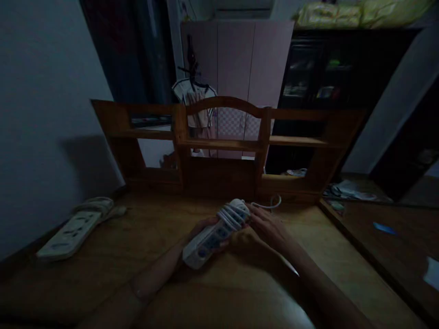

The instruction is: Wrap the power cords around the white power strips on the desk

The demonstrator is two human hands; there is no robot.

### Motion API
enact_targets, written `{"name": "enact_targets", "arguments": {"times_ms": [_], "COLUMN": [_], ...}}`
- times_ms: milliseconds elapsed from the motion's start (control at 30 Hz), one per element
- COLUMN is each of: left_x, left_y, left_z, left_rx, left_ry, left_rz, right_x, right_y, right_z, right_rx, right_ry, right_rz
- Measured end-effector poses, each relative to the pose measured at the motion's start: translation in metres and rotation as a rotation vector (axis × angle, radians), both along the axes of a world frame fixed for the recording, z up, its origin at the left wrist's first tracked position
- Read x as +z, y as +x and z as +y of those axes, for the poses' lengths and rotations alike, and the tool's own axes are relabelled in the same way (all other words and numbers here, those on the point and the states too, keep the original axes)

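Note:
A white power strip [211, 242] with blue-grey sockets is tilted above the wooden desk, its far end pointing away to the right. White cord [233, 216] is wound in several turns around that far end. My left hand [197, 233] is closed around the strip from below and the left side, with fingers showing under its right edge. At the wound end, my right hand [265, 224] has its fingers together against the cord; the fingertips are partly hidden. A loose length of cord [274, 203] curls out beyond the right hand.
A second white power strip [70, 235], its cord bundled at the far end, lies on the desk [144, 283] at left. A wooden shelf unit [222, 145] stands along the desk's back edge. To the right, a lower brown surface [377, 246] bears a blue card [384, 228].

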State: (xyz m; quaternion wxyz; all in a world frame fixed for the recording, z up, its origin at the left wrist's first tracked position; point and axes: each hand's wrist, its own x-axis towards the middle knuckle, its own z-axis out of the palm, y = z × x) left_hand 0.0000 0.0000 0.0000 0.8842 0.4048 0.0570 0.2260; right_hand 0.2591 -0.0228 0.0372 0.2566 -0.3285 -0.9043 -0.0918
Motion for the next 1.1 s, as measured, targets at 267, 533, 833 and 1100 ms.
{"name": "enact_targets", "arguments": {"times_ms": [267,533,833,1100], "left_x": [0.004,0.011,0.019,0.024], "left_y": [0.001,0.001,0.007,0.017], "left_z": [-0.005,-0.004,-0.018,-0.028], "left_rx": [0.061,0.204,0.166,0.099], "left_ry": [0.028,0.005,0.021,0.027], "left_rz": [0.057,0.069,0.145,0.237], "right_x": [-0.001,-0.011,-0.013,-0.016], "right_y": [-0.008,-0.008,-0.003,0.011], "right_z": [-0.012,-0.001,0.002,0.011], "right_rx": [0.015,-0.089,-0.407,-0.652], "right_ry": [-0.111,-0.097,0.145,0.225], "right_rz": [0.023,-0.147,-0.165,-0.033]}}
